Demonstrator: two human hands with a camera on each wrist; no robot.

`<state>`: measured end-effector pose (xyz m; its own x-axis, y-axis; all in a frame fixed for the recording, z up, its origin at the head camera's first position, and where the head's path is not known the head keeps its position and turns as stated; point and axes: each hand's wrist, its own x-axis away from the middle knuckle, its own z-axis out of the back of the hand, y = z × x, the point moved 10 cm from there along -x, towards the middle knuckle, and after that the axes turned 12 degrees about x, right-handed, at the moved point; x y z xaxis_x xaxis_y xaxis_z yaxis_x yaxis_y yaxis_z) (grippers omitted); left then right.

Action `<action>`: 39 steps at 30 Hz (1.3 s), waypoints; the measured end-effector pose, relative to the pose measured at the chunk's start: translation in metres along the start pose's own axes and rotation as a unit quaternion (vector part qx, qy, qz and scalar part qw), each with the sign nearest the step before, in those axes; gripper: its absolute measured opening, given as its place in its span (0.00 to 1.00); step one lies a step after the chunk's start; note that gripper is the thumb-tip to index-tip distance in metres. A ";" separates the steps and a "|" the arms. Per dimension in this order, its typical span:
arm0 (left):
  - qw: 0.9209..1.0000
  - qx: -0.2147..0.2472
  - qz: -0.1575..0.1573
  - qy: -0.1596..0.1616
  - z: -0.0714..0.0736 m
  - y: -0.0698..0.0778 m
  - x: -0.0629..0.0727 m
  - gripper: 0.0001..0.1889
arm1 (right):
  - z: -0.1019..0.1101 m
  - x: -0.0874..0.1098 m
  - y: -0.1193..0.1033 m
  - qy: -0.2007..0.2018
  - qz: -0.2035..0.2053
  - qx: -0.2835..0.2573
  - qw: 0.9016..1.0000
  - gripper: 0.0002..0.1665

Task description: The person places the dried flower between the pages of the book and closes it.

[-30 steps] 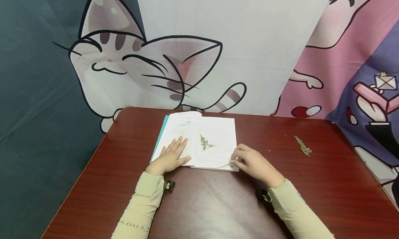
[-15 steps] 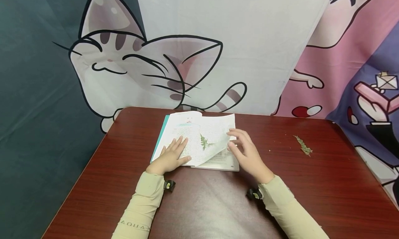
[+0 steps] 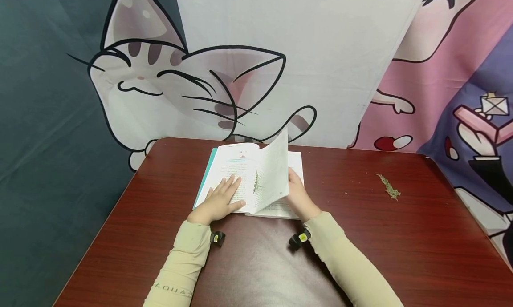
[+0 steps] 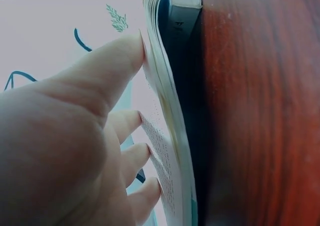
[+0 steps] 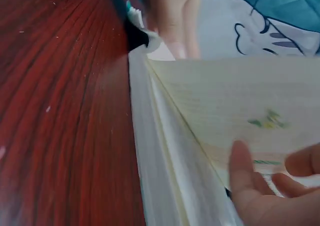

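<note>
An open book (image 3: 232, 158) with a teal cover edge lies on the table. My left hand (image 3: 218, 204) rests on its left page with fingers spread, the thumb (image 4: 112, 65) near the page's lower edge. Between the halves a page (image 3: 276, 171) stands raised and bent leftward. My right hand (image 3: 299, 198) is behind that page, its fingers partly hidden; in the right wrist view its fingertips (image 5: 241, 153) are close to the page's printed underside. Near the gutter a green fern-like sprig (image 3: 255, 181) lies against the raised page, seen narrow from the side.
A second dried green sprig (image 3: 388, 187) lies on the reddish-brown table (image 3: 352, 218) at the right. A cartoon-cat cloth (image 3: 256, 93) hangs right behind the table's far edge. Each wrist wears a small black camera.
The right hand has moved left from the book's lower right corner, lifting the page from flat to nearly upright. The sprig has tilted with it. The left hand has stayed put.
</note>
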<state>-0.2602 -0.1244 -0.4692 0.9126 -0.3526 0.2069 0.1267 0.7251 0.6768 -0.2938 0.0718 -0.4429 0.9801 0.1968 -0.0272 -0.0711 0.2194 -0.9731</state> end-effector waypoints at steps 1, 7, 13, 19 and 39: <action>1.000 0.001 -0.001 0.001 0.000 0.000 0.000 0.41 | -0.006 -0.001 -0.002 -0.019 0.016 0.024 0.999 0.31; 0.999 -0.009 -0.035 0.027 0.008 0.006 0.000 0.40 | -0.033 -0.014 0.002 -0.050 0.026 0.099 0.994 0.36; 0.991 -0.008 -0.076 0.106 0.029 0.007 0.003 0.31 | -0.052 -0.025 0.015 -0.072 -0.033 0.106 0.991 0.36; 0.978 0.033 -0.084 0.186 0.056 0.002 0.010 0.18 | -0.059 -0.027 0.012 -0.089 -0.013 0.175 0.980 0.38; 0.959 0.078 -0.106 0.253 0.093 0.024 0.032 0.22 | -0.069 -0.029 0.004 -0.090 -0.005 0.331 0.939 0.39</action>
<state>-0.2643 -0.1728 -0.3808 0.9496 -0.1212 -0.2889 0.3059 0.5584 0.7711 -0.3101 0.0013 -0.4617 0.9381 0.3371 0.0792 -0.2197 0.7564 -0.6161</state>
